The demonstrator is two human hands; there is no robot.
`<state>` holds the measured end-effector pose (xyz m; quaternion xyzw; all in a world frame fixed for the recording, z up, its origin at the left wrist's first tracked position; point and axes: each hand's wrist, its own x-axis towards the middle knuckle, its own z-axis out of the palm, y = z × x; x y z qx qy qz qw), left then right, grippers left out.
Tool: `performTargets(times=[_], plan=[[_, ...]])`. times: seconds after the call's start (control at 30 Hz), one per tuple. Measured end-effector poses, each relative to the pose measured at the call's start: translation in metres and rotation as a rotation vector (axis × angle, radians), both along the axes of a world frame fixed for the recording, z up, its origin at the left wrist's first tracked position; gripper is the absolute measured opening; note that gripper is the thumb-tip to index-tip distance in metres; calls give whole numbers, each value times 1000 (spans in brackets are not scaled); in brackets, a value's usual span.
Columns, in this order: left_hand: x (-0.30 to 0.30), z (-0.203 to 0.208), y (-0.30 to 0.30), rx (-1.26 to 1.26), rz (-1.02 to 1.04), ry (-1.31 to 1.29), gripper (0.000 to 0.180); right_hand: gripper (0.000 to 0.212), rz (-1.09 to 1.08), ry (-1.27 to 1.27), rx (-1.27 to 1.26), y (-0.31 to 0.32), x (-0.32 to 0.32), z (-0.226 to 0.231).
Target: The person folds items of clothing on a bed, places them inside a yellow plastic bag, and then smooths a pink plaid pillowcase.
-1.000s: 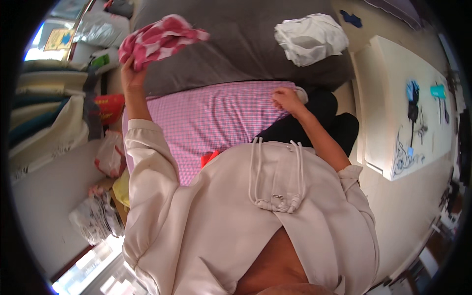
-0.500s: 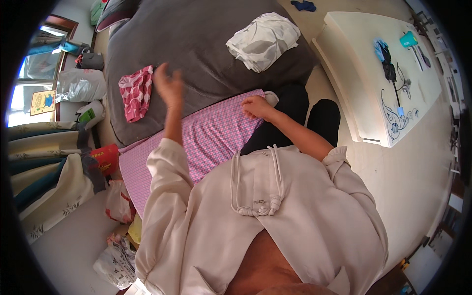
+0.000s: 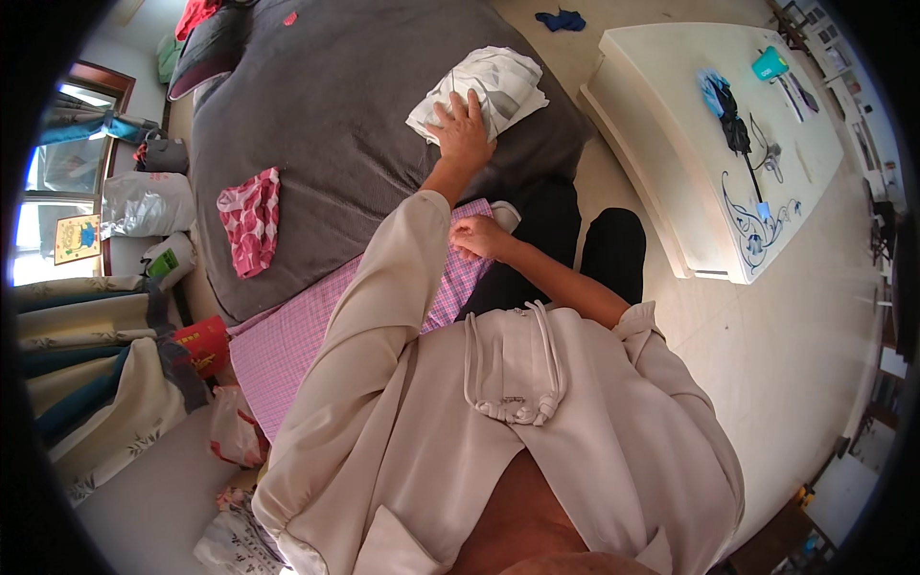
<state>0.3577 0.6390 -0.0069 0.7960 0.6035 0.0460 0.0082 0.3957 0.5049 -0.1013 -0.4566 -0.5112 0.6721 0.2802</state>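
My left hand (image 3: 464,132) lies with fingers spread on the near-left part of a white cloth bundle (image 3: 510,84) with faint grey markings. That bundle sits loosely folded on the dark grey bed cover (image 3: 335,105). My right hand (image 3: 477,238) is loosely closed beside my lap, over the edge of a pink checked cloth (image 3: 297,359); nothing shows in its fingers. A small folded red, pink and white patterned cloth (image 3: 251,222) lies on the grey cover to the left, apart from both hands.
A white cabinet (image 3: 661,115) stands to the right, with a folded umbrella (image 3: 734,134) and a teal box (image 3: 769,63) on top. Dark blue cloth (image 3: 561,20) lies on the floor beyond. Plastic bags (image 3: 149,203) and curtains (image 3: 86,316) line the left side.
My left hand has moved right, from beside the red patterned cloth onto the white bundle. My right hand stays near my lap. The whole view has shifted slightly.
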Motion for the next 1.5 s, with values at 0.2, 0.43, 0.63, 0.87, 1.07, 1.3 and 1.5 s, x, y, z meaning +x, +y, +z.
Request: performTargets(times=[0.2, 0.43, 0.63, 0.87, 1.07, 1.3, 1.5], plan=[[-40, -18, 53, -102, -112, -344, 83, 16, -55, 76, -193, 6, -5, 9], [-105, 14, 69, -346, -130, -967, 45, 18, -278, 200, -296, 13, 4, 34], [-157, 44, 34, -538, 61, -1457, 36, 27, -420, 306, -340, 18, 10, 30], [-251, 72, 29, -643, 466, -1523, 27, 30, -397, 299, -339, 16, 13, 24], [-283, 40, 39, 110, 326, -293, 42, 26, -355, 225, -329, 15, 11, 26], [-210, -27, -39, 89, 328, 238, 75, 21, -225, 176, -341, 15, 12, 27], [-248, 41, -7, -41, 350, -146, 57, 24, -223, 153, -370, 14, 12, 29]])
